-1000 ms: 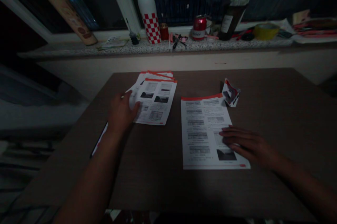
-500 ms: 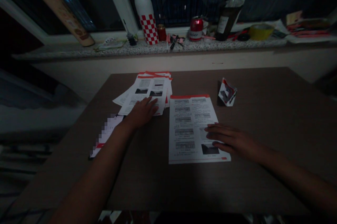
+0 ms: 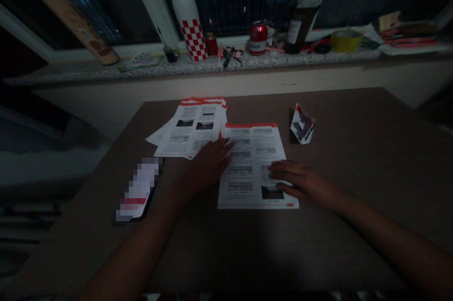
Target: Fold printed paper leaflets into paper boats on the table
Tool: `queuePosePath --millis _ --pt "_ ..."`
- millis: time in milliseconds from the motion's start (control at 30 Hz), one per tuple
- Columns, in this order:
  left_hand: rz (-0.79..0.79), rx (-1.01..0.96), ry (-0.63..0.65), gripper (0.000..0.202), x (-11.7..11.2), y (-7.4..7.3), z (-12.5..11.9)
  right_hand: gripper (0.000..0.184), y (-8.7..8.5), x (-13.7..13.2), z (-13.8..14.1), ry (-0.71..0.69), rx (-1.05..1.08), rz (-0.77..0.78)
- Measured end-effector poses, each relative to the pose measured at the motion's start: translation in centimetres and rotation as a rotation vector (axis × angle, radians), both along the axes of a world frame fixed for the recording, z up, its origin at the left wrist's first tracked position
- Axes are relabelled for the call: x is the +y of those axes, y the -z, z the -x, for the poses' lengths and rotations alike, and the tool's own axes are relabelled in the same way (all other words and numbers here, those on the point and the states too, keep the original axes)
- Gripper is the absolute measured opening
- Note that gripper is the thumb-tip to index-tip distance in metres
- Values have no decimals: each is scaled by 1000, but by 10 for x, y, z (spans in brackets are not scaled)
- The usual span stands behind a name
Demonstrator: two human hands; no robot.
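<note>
A single printed sheet (image 3: 253,150) with a red top band lies flat in the middle of the brown table (image 3: 354,159). My right hand (image 3: 300,180) rests flat on its lower right part, fingers stretched out. My left hand (image 3: 210,164) lies open on the sheet's left edge, fingertips touching the paper. A stack of similar sheets (image 3: 191,129) sits just left of it, fanned a little. A small folded paper shape (image 3: 302,125) stands to the upper right of the sheet.
A phone (image 3: 138,190) lies near the table's left edge. The stone sill behind holds a checked white bottle (image 3: 187,15), a red can (image 3: 258,38), a dark bottle (image 3: 295,27), a tape roll (image 3: 345,40) and small clutter.
My left hand left the stack and moved right onto the single sheet's left edge. The single sheet and my right hand slid left, closer to the stack.
</note>
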State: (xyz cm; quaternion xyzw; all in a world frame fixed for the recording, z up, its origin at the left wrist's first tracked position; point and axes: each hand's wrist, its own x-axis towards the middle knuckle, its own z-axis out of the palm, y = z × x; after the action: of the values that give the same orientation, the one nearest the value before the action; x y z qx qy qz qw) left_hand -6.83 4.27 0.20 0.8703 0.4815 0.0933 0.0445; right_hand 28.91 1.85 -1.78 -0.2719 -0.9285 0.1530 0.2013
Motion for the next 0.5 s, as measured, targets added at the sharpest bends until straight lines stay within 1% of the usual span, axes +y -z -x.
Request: queuePosePath --millis 100,200,333,500 --pt "-28 14 -52 49 4 7 -3 33 -3 1 -3 24 -5 -9" --pt "-66 51 -65 47 13 9 -3 34 -4 2 -8 34 -12 -11" --pt "-118 104 -52 46 20 4 -7 33 -3 2 -16 81 11 -2" --pt "-145 139 -88 43 17 -3 -11 34 0 2 -21 83 61 8"
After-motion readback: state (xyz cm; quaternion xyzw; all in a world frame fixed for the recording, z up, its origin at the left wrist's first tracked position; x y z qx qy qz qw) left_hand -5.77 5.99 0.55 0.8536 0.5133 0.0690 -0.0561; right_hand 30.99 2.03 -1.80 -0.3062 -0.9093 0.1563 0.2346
